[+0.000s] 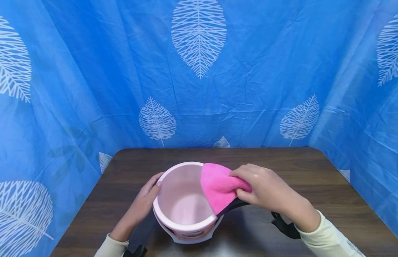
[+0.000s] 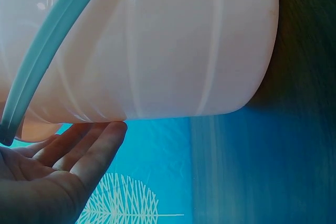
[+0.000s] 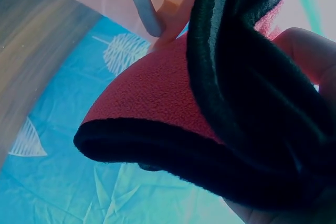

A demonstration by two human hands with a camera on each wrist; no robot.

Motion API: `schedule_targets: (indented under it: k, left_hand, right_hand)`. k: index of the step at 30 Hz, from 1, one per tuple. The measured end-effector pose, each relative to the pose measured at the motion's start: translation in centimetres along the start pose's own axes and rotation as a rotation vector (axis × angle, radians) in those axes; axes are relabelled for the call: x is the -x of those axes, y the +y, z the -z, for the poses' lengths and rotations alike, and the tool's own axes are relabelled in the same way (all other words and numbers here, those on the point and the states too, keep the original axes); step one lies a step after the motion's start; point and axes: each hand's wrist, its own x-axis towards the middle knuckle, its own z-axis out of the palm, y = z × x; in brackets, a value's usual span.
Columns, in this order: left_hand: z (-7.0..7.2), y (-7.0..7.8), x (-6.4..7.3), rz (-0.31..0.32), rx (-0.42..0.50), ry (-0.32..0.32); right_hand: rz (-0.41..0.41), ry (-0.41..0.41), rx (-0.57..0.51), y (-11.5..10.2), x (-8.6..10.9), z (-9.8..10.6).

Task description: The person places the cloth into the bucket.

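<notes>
The pink bucket (image 1: 183,227) I brace on the wooden surface (image 1: 317,189) could skid or tip, I judge, should I push hard with the pink cloth (image 1: 216,182), since my left fingers (image 2: 100,153) meet its outer wall nearly straight rather than clasping it; a loosened pinch might also drop the cloth inside. The cloth drapes over the rim's right side, its bunched end gripped in my right fingers (image 1: 247,173), its spread part to their left; the bucket stands mouth upward beside them.
</notes>
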Motion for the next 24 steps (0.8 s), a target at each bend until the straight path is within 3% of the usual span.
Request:
schedule_targets:
  k: [12, 24]
  left_hand:
    - [0.0, -0.1, 0.1, 0.000, 0.010, -0.001]
    - [0.0, -0.2, 0.0, -0.004, 0.009, -0.001]
  right_hand:
    - [0.051, 0.010, 0.015, -0.8, -1.1, -0.4]
    - [0.061, -0.049, 0.048, -1.2, -1.7, -1.0]
